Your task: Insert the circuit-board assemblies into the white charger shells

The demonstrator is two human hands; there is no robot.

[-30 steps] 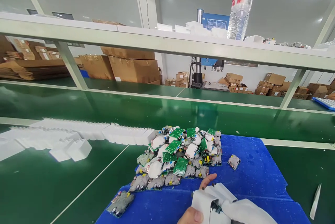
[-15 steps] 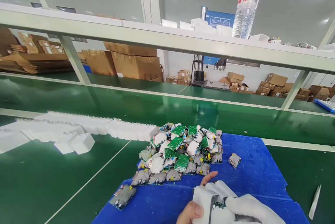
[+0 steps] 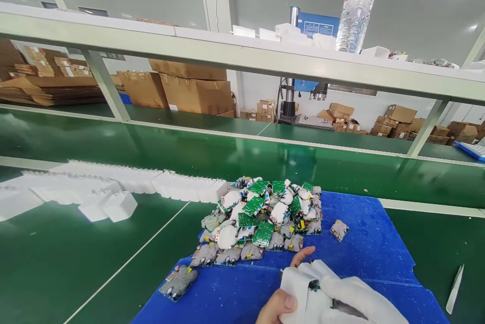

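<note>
My bare left hand (image 3: 279, 306) grips a white plastic housing (image 3: 296, 287), thumb on its near side and a finger stretched out beyond it. My right hand (image 3: 359, 296), in a white glove, is closed over the housing's right side. A bit of a green circuit board (image 3: 314, 286) shows at the housing's opening, beside the gloved fingers; the rest of it is hidden. Ahead lies a pile of circuit boards (image 3: 263, 233) coated with grey and white compound. Single boards lie apart, one on the left (image 3: 178, 282) and one on the right (image 3: 339, 230).
A blue sheet (image 3: 371, 243) covers part of the green table (image 3: 125, 248). Rows of white housings (image 3: 189, 187) stand at the left. Tweezers (image 3: 455, 288) lie at the right. Overhead, a shelf (image 3: 212, 46) holds a water bottle (image 3: 358, 8); a drill press (image 3: 290, 96) stands behind.
The gloved fingers have shifted slightly left over the housing, and less of the circuit board shows at its opening. The housing has turned a little. The pile is unchanged.
</note>
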